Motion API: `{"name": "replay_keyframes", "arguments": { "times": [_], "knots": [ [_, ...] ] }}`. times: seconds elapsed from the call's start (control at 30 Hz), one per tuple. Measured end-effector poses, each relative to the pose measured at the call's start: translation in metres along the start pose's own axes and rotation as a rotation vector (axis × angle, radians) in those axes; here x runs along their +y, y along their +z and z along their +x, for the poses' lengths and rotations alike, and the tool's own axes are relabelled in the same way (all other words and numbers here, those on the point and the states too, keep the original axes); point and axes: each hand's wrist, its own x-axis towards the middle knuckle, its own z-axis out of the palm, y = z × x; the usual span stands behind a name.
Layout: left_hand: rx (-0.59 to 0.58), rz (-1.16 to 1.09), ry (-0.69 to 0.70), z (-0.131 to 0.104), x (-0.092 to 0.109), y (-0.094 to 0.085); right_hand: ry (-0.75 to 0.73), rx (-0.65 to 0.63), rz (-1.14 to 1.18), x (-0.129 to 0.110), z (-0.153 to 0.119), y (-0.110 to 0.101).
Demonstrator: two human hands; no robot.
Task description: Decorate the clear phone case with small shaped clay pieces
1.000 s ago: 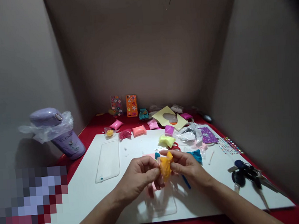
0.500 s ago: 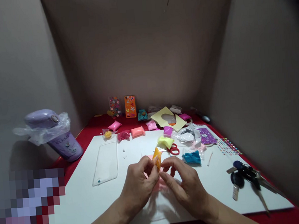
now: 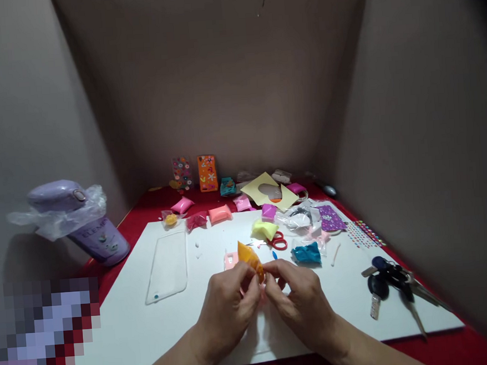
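A small clear packet of orange clay [image 3: 247, 253] is held up over the middle of the white board. My left hand [image 3: 230, 299] pinches its lower edge between thumb and fingers. From the other side my right hand [image 3: 299, 298] pinches the same edge, its fingertips close to the left ones. Beneath the packet lies a pink phone case [image 3: 229, 260], mostly covered by my hands. Just beyond are red-handled scissors [image 3: 278, 241] and a packet of yellow clay [image 3: 265, 229]. A blue clay packet [image 3: 307, 253] is to the right of them.
On the white board [image 3: 124, 335] are a clear phone case [image 3: 166, 268], a cotton swab [image 3: 336, 254] and a bunch of keys [image 3: 394, 283]. Several clay packets and a yellow paper cutout [image 3: 254, 190] lie farther back. A purple tumbler [image 3: 101, 242] leans at left.
My right fingers have closed on the orange packet's edge, where they were slightly apart from it before. The packet now tilts to the left, and the view has shifted slightly.
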Motion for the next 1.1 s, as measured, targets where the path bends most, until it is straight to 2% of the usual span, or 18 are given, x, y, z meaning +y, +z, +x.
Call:
{"name": "replay_keyframes", "arguments": {
  "times": [0.13, 0.3, 0.37, 0.47, 0.53, 0.6, 0.87, 1.0, 1.1],
  "knots": [
    [-0.011, -0.094, -0.083, 0.004, 0.004, -0.005, 0.132, -0.022, 0.040, 0.000, 0.003, -0.004],
    [0.017, -0.167, -0.177, 0.006, 0.008, -0.012, 0.371, -0.100, 0.304, 0.000, 0.008, -0.009],
    [0.051, -0.148, -0.136, 0.006, 0.007, -0.012, 0.395, -0.125, 0.353, 0.000, 0.009, -0.010],
    [0.117, -0.101, 0.080, 0.004, 0.003, -0.011, 0.399, -0.156, 0.394, -0.002, 0.010, -0.010],
    [0.133, -0.085, 0.227, 0.003, 0.002, -0.010, 0.383, -0.173, 0.403, -0.003, 0.009, -0.009],
    [0.145, -0.061, 0.278, 0.002, 0.002, -0.010, 0.338, -0.173, 0.369, -0.003, 0.008, -0.008],
    [0.122, -0.004, 0.150, -0.004, 0.002, -0.006, 0.062, -0.140, 0.169, -0.002, 0.004, -0.005],
    [0.043, 0.006, 0.066, -0.004, 0.002, -0.006, -0.050, -0.155, 0.068, 0.001, 0.000, -0.005],
    [-0.006, -0.021, -0.026, -0.002, 0.005, -0.010, -0.077, -0.189, 0.029, 0.000, -0.001, -0.007]
  ]
}}
